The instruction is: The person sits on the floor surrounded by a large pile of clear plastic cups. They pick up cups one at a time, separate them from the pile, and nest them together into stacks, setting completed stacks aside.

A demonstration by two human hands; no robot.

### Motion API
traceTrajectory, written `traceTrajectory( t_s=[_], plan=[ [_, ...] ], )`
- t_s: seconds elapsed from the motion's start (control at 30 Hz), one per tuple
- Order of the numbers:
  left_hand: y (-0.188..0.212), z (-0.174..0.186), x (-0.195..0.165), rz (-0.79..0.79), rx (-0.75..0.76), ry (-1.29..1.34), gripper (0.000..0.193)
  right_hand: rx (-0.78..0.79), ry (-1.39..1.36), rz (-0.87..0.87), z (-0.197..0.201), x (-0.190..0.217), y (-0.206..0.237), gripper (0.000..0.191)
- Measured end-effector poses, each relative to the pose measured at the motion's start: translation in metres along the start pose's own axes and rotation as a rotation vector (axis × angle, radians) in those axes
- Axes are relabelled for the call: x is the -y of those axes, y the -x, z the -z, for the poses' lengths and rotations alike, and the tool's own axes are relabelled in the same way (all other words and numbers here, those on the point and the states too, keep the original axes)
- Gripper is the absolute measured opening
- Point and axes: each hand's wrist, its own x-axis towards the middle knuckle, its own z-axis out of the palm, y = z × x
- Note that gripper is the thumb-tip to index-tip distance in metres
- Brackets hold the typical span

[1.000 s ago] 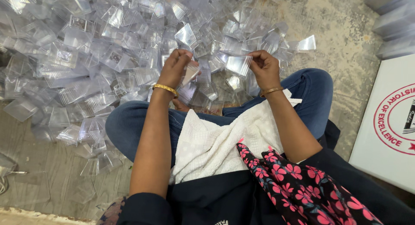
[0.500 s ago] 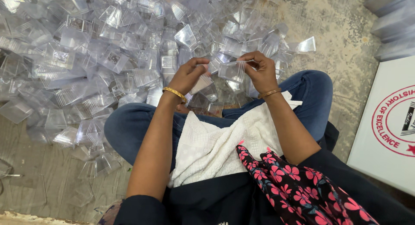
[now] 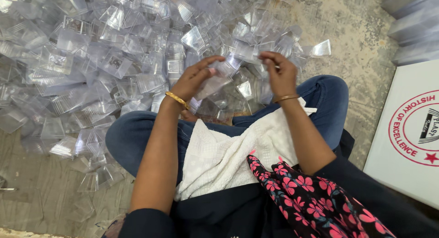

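A wide heap of clear plastic pieces (image 3: 114,59) covers the floor (image 3: 347,27) from its far left edge to the middle, reaching the person's crossed legs. A white box (image 3: 411,128) lies at the right edge, and a white cloth (image 3: 228,155) covers the lap. Above the heap's near edge, the left hand (image 3: 194,80) has its grip pinched on a clear plastic piece (image 3: 219,78). The right hand (image 3: 281,75), fingers curled, pinches something small; what it is cannot be told.
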Motion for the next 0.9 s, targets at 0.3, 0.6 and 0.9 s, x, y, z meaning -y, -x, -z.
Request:
traceTrajectory(
  t_s=[0.3,0.6,0.9],
  plan=[
    [-0.007,0.000,0.003,-0.028,-0.142,-0.046,0.041,0.111,0.443,0.264,-0.007,-0.011,0.015,0.020],
    [-0.012,0.003,0.014,-0.044,-0.133,0.032,0.041,0.112,0.569,0.504,-0.046,0.013,-0.018,0.025],
    [-0.007,0.002,0.010,0.031,-0.090,-0.036,0.042,0.100,0.070,0.058,-0.015,-0.014,-0.004,0.019]
  ],
)
